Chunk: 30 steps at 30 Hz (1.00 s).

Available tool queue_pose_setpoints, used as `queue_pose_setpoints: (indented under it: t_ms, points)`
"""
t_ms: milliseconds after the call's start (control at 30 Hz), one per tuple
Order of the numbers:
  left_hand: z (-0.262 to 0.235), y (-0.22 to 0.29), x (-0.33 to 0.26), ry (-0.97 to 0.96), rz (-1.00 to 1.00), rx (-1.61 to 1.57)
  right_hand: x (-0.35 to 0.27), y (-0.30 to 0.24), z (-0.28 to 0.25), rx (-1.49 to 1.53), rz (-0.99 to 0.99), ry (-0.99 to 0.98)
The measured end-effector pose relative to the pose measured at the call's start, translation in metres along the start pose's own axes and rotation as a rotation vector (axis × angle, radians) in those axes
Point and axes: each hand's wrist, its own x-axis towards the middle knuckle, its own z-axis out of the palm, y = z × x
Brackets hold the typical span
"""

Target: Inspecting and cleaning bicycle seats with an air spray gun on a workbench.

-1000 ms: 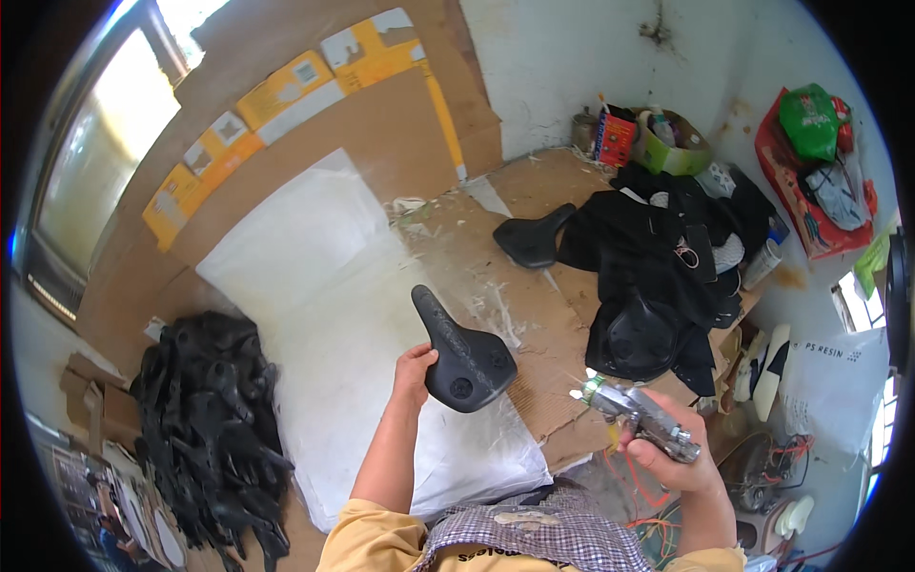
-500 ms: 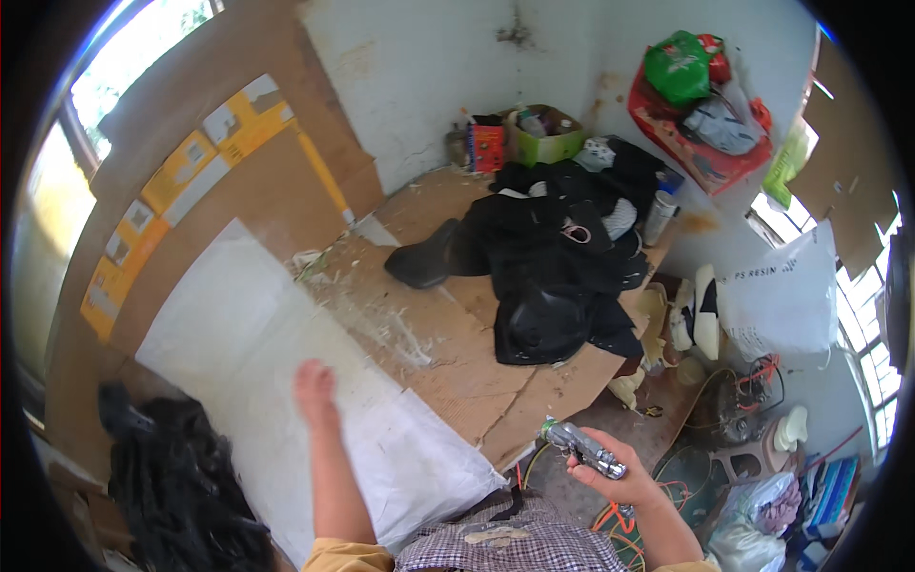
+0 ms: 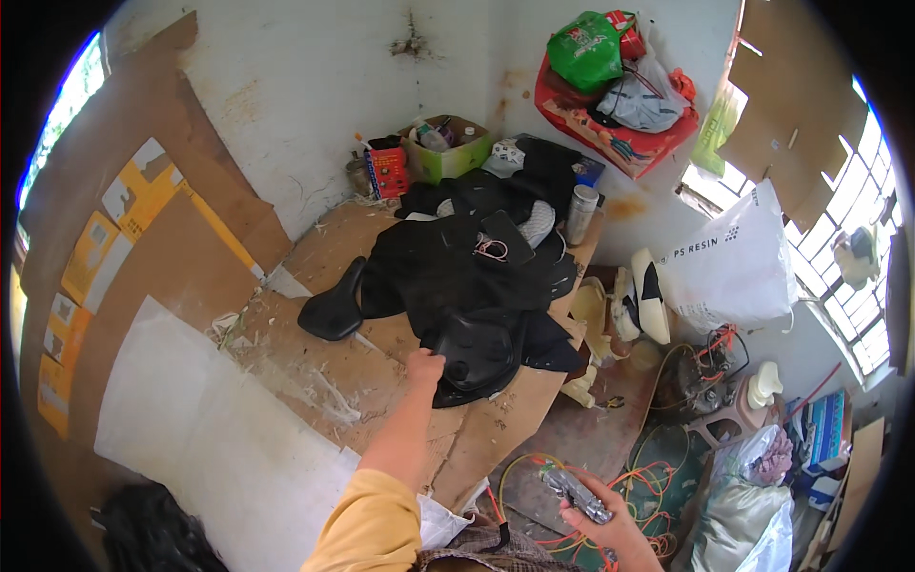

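My left hand point(image 3: 426, 366) reaches out over the bench, fingers closed at the near left edge of a glossy black padded seat point(image 3: 474, 348) with a round dent in it. In my right hand point(image 3: 602, 510), at the lower right, is a silver air staple gun point(image 3: 577, 494), nose pointing up and left. Behind the padded seat lies a heap of black covers point(image 3: 429, 257). A second black padded piece point(image 3: 334, 303) rests at the heap's left side. A phone-like dark slab point(image 3: 507, 236) with a pink loop lies on the heap.
Cardboard point(image 3: 315, 367) covers the bench, beside a white sheet point(image 3: 191, 410). At the back stand a green box point(image 3: 448, 153), a red box point(image 3: 388, 173) and a spray can point(image 3: 579, 214). Orange hoses point(image 3: 658, 477) coil on the floor. A white sack point(image 3: 734, 257) hangs right.
My left hand has gone from above the white sheet forward and right to the black padded seat. The view has turned right. My right hand still holds the staple gun.
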Motion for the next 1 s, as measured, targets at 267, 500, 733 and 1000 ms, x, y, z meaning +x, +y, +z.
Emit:
queue_pose_setpoints:
  t_ms: [267,500,733,1000]
  points:
    - [-0.230,-0.045,-0.086,0.490,0.224,-0.078,0.038,-0.030,0.021,-0.125,-0.179,-0.163]
    - [-0.289,-0.077,-0.169,0.253,-0.091,-0.516,0.068,-0.050,0.081,-0.227,-0.354,-0.554]
    - [-0.290,-0.281,-0.179,0.794,-0.500,-0.078,0.037,-0.077,0.096,-0.382,-0.366,-0.739]
    - [-0.265,-0.322,-0.199,0.646,-0.843,-1.030,0.025,-0.077,0.114,-0.287,-0.062,-0.824]
